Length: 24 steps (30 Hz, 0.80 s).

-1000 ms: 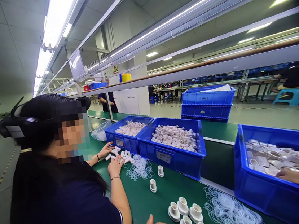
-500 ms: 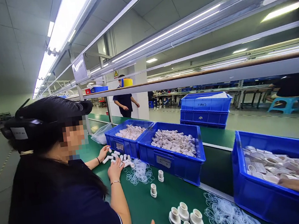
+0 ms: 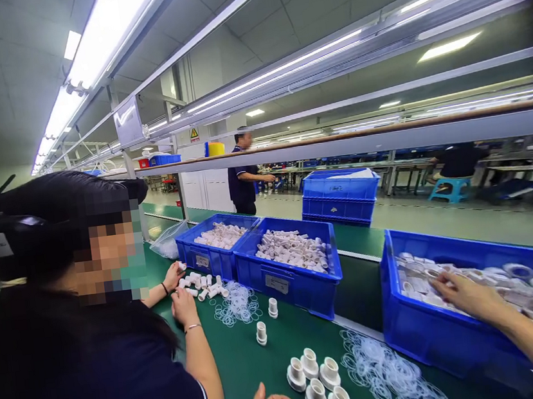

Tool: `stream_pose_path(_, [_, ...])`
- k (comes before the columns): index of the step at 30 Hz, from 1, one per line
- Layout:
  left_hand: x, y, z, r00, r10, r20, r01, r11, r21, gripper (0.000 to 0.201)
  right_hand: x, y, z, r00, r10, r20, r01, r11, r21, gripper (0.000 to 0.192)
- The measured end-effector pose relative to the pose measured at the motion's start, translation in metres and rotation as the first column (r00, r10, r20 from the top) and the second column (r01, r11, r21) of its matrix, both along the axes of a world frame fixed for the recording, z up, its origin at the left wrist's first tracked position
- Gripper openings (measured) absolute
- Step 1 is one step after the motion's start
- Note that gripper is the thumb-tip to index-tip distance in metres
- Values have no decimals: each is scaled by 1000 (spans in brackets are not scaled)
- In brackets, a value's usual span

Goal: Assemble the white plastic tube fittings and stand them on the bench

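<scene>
Inside the nearest blue bin point(image 3: 439, 339), white parts point(image 3: 414, 275), right hand point(image 3: 467, 294)

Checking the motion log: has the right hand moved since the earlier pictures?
Yes: against the blue bin at right, the right hand has shifted left and up, nearer the bin's left wall.

Green worktop point(image 3: 246, 373), upright white flanged fittings point(image 3: 317, 398) on it, piled translucent rings point(image 3: 387, 366), loose white tubes point(image 3: 203, 294), blue bins point(image 3: 310, 292) along it
</scene>
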State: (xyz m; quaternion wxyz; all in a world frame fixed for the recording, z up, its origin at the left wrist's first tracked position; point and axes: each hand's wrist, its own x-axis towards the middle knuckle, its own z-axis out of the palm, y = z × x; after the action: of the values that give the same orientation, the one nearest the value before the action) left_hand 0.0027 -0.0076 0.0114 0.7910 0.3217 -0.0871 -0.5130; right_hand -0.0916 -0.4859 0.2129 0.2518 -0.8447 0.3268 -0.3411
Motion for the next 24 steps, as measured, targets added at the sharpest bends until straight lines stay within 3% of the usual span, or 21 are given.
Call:
stream_pose_path(3, [0, 1, 1, 999, -40, -10, 39, 999, -29, 72, 1, 17, 1, 982, 19, 190, -57, 978, 201, 11])
stream_pose_path(5, [0, 2, 2, 998, -63, -12, 63, 997, -38, 71, 9, 42, -4, 927, 157, 341, -253, 932, 260, 45])
stream_pose_path(7, [0, 2, 2, 997, -74, -15, 73, 996, -43, 71, 23, 77, -11, 862, 363, 355, -460, 853, 246, 70])
stream_pose_path(8, [0, 2, 1, 997, -74, -19, 73, 996, -47, 70, 33, 98, -16, 837, 457, 302, -528, 820, 222, 73])
stream_pose_path(10, [-1, 1, 1, 998, -60, -34, 59, 997, -52, 69, 54, 139, -26, 797, 589, 135, -604, 787, 128, 60])
stream_pose_path(15, [-1, 0, -2, 998, -26, -51, 23, 998, -62, 71, 115, 214, -54, 730, 671, -129, -683, 724, -99, 24])
stream_pose_path(20, [4, -1, -12, 997, -73, 18, 74, 993, -89, 76, 161, 238, -76, 702, 638, -317, -700, 699, -144, 9])
stream_pose_path(24, [10, -1, -22, 992, -102, 73, 110, 988, -110, 76, 174, 245, -85, 645, 549, -531, -709, 690, -148, 13])
